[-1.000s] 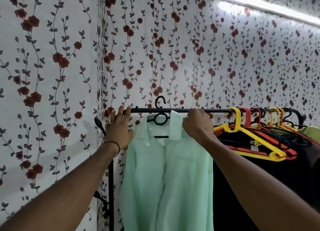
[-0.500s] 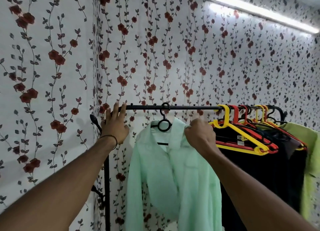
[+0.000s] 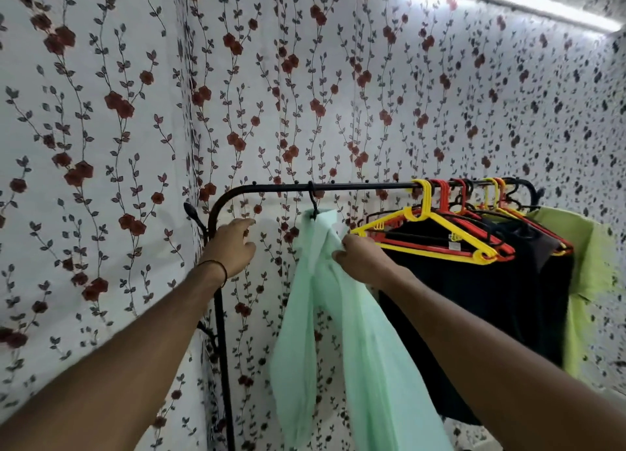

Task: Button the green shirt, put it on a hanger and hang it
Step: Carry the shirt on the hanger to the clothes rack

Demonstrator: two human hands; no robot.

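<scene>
The pale green shirt (image 3: pixel 342 342) hangs from a black hanger whose hook (image 3: pixel 312 200) sits over the black rail (image 3: pixel 355 186). The shirt is turned edge-on to me. My right hand (image 3: pixel 359 261) pinches the shirt's cloth near its shoulder, just right of the hook. My left hand (image 3: pixel 232 247) hovers with relaxed fingers beside the rack's curved left corner (image 3: pixel 216 210) and holds nothing. The hanger's body is hidden inside the shirt.
Yellow and red hangers (image 3: pixel 437 233) with black garments (image 3: pixel 481 308) fill the rail to the right, then a lime green garment (image 3: pixel 582 281). The rack's black upright (image 3: pixel 222 349) stands against floral wallpaper. A tube light (image 3: pixel 508 0) glows top right.
The shirt has swung from facing me to edge-on, its hook now on the rail. My left hand dropped from the rail's corner. My right hand slid lower on the cloth.
</scene>
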